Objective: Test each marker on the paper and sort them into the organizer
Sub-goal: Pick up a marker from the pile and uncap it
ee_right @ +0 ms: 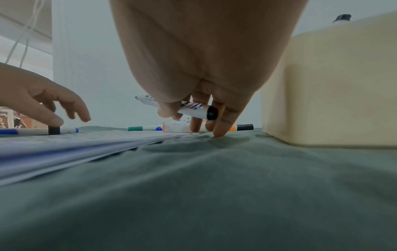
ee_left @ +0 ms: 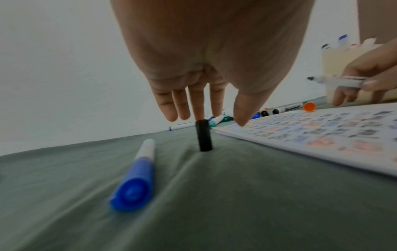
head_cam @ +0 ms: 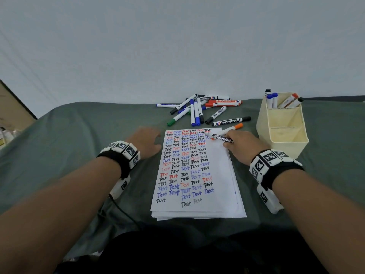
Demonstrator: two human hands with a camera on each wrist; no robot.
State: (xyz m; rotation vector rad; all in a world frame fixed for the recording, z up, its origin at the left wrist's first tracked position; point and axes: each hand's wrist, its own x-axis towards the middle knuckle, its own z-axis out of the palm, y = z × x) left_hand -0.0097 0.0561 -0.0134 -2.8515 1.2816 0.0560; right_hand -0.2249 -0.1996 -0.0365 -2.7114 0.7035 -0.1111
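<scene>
With a few markers standing in the cream plastic organizer (head_cam: 282,139) at the desk's far right, the right hand (head_cam: 242,145) grips an uncapped black whiteboard marker (head_cam: 222,137) over the word-filled white paper (head_cam: 217,175), the left hand's (head_cam: 146,141) straight fingers rest on its upright black cap (ee_left: 203,135), and a loose pile of markers (head_cam: 201,109) awaits at the far edge.

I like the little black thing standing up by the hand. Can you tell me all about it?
It is a black marker cap, a small plain cylinder that looks like plastic. It stands upright on the green cloth, just left of the paper. The left hand hangs over it, one fingertip touching its top.

Bare forearms — black wristbands (head_cam: 274,171), checkered tags
</scene>
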